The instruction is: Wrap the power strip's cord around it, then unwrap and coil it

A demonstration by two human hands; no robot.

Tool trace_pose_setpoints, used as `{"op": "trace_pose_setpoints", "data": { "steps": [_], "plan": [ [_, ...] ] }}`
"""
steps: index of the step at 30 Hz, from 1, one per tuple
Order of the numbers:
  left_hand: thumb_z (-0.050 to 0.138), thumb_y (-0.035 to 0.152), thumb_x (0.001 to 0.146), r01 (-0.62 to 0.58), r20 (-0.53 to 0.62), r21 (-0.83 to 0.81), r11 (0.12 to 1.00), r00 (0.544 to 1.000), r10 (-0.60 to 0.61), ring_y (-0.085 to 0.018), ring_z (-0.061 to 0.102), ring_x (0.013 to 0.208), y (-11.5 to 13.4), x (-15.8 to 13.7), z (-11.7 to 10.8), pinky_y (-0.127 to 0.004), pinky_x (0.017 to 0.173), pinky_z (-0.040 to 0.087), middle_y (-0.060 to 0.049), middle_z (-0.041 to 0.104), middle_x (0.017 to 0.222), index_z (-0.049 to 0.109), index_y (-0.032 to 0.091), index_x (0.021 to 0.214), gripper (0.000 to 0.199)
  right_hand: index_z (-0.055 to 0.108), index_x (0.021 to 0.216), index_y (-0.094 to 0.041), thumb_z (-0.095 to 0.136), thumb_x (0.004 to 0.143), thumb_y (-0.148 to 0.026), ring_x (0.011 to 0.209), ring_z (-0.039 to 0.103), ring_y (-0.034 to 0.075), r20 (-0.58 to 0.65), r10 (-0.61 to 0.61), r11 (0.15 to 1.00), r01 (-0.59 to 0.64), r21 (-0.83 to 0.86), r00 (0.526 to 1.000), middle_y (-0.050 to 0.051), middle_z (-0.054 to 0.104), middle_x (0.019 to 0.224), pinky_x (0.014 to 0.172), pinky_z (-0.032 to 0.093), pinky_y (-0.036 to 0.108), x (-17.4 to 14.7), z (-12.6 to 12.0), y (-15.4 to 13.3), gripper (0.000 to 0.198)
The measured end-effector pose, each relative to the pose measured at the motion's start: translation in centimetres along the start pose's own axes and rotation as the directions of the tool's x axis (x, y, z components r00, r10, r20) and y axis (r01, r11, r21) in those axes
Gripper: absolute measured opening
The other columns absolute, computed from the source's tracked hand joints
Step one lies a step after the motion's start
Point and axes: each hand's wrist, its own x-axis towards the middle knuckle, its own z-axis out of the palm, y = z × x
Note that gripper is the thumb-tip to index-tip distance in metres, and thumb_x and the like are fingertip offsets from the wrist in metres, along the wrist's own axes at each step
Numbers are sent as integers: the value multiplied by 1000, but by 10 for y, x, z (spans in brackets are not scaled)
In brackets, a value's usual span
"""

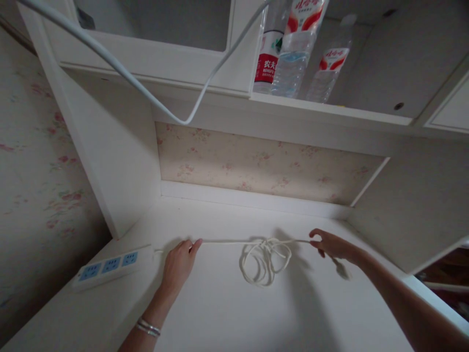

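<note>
Gripping cord with left hand and right hand, well apart. Could cinch tangled loops tighter by pulling outward; could drag power strip by tugging rightward.

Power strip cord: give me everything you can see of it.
The cord is off-white and thin, apparently plastic-sheathed. Its middle is gathered into several loose, uneven loops, tangled or knotted at the top. Straight stretches run out both ways: one to the left hand, the other to the right hand, each pinching it. Past the left hand it meets the power strip; past the right is a blurred plug. Whether the loops touch the white surface below is unclear.
</note>
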Motion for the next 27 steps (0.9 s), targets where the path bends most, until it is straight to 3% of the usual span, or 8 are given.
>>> {"op": "trace_pose_setpoints", "data": {
  "steps": [2,5,8,12,15,18,23,27],
  "plan": [
    [29,52,92,6,42,-18,1000,999,-5,-23,62,67,0,2,2,-30,61,38,-8,65,71,56,20,68,49,55,104,-19,52,75,-37,41,41,11,149,-60,992,43,121,987,2,60,52,43,26,22,-16,6,-6,34],
    [29,47,93,86,64,-151,985,995,-77,-23,61,72,-2,7,4,-30,64,38,-9,64,74,54,20,72,42,59,95,-19,45,77,-34,38,42,9,379,-131,974,47,224,916,6,67,68,39,26,22,-43,9,-37,27],
    [33,42,91,200,104,-384,902,979,-173,-22,58,73,1,14,2,-31,67,38,-7,61,72,51,20,70,36,59,104,-22,51,72,-26,58,61,14,524,-236,969,159,189,818,7,69,97,47,37,22,-67,17,-76,33],
    [33,48,88,255,182,-550,795,966,-183,-19,55,68,11,15,-3,-28,63,39,-3,58,66,51,19,67,40,64,86,-20,57,76,-28,71,64,21,297,-366,821,456,-344,882,8,69,78,61,40,26,-79,41,-117,14],
    [45,54,82,342,330,-796,499,937,-114,-17,56,71,19,9,-9,-26,67,41,0,61,71,57,18,74,39,64,77,-18,47,87,-39,67,62,21,184,-461,688,481,-543,868,9,67,70,61,36,28,-77,59,-140,29],
    [60,49,74,407,408,-896,178,912,-35,-19,57,89,24,5,-12,-29,85,39,-4,66,86,63,15,83,34,59,68,-17,35,92,-49,58,56,15,188,-493,776,527,-346,849,4,61,61,55,32,24,-72,73,-163,46],
    [61,43,74,408,403,-909,87,913,-65,-22,57,93,31,4,-5,-35,92,34,-7,68,89,67,14,87,33,49,66,-18,29,91,-58,48,42,9,157,-457,878,415,239,876,-3,48,53,49,32,21,-58,109,-205,51],
    [55,31,73,343,343,-939,-3,937,-67,-20,56,85,42,-1,-3,-33,85,37,-5,66,83,64,14,82,22,49,70,-19,32,92,-51,50,45,9,113,-519,818,454,353,847,-3,52,56,52,34,21,-39,146,-242,43]
  ]
}}
